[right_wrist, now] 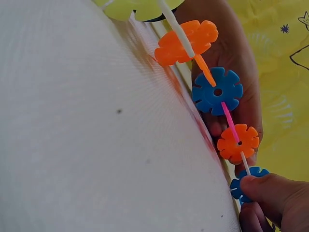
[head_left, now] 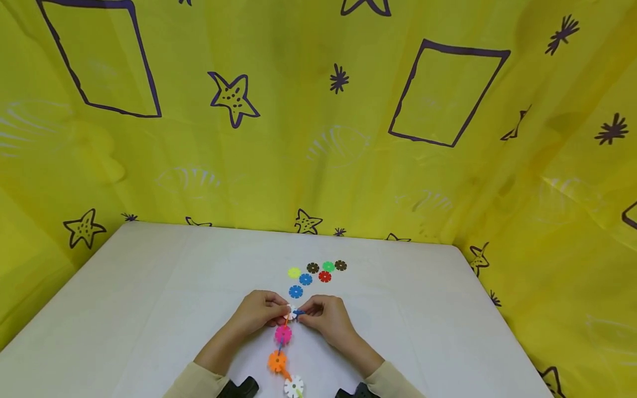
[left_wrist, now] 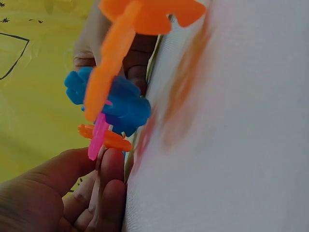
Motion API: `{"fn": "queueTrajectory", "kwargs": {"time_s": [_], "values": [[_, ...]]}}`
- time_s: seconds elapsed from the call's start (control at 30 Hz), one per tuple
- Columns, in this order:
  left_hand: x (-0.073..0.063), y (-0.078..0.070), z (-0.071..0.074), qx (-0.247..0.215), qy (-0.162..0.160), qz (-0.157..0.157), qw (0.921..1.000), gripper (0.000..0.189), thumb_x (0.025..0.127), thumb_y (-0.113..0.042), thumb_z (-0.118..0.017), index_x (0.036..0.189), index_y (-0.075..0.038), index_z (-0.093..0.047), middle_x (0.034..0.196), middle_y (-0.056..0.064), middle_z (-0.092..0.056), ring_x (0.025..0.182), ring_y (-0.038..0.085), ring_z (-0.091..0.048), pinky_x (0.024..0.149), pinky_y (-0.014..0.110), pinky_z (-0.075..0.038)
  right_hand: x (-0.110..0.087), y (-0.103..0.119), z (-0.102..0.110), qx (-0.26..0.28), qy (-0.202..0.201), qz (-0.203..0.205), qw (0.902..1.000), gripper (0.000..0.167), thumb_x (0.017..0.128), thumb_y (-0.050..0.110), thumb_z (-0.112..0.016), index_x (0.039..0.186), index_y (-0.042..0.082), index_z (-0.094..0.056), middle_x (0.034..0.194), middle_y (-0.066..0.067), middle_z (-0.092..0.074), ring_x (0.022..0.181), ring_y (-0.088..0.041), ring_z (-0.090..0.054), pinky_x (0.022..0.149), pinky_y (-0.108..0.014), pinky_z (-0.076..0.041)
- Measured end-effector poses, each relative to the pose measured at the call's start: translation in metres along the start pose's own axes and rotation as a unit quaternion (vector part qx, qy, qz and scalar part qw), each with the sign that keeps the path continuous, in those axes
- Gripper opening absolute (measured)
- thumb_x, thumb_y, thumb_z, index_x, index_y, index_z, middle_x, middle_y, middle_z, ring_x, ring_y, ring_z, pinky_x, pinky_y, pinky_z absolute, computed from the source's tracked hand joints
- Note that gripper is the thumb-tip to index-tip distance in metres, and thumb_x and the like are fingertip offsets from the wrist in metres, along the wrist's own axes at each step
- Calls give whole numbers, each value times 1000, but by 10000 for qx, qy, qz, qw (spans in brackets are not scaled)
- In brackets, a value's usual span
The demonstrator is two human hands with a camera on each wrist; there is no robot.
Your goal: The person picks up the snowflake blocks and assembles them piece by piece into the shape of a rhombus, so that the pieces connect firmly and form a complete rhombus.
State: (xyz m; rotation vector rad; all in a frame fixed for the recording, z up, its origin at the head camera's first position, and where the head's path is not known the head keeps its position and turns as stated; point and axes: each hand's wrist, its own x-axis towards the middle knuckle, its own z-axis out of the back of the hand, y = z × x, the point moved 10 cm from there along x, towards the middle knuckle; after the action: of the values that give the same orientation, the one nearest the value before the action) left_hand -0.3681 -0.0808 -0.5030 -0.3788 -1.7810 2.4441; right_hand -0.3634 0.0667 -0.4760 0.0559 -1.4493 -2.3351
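Note:
A chain of interlocking notched plastic discs runs toward me over the table. My left hand (head_left: 256,311) pinches the white disc (head_left: 291,312) at its far end between thumb and fingers. From the other side, my right hand (head_left: 325,318) pinches a blue disc (right_wrist: 236,189) that meets the white disc's edge. Below the hands hang a pink disc (head_left: 283,334), an orange disc (head_left: 277,361) and another white disc (head_left: 293,386), joined slot to slot at crossed angles. In the right wrist view a lime-yellow disc (right_wrist: 118,9) shows farther along the chain.
Beyond the hands lie several loose discs on the white table (head_left: 189,276), among them a yellow disc (head_left: 294,272), a red disc (head_left: 325,276) and a green disc (head_left: 328,266). A yellow patterned curtain (head_left: 278,166) surrounds the table's back and sides.

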Motion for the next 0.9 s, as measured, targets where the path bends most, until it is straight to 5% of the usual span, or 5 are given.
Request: {"fn": "queueTrajectory", "kwargs": {"time_s": [0.9], "values": [[1, 1, 2, 46, 271, 40, 9996, 26, 90, -20, -72, 102, 3, -73, 73, 2, -70, 63, 8, -63, 63, 25, -58, 0, -9, 10, 300, 446, -155, 9984, 16, 83, 11, -79, 97, 4, -76, 88, -6, -74, 74, -5, -64, 66, -18, -55]]}}
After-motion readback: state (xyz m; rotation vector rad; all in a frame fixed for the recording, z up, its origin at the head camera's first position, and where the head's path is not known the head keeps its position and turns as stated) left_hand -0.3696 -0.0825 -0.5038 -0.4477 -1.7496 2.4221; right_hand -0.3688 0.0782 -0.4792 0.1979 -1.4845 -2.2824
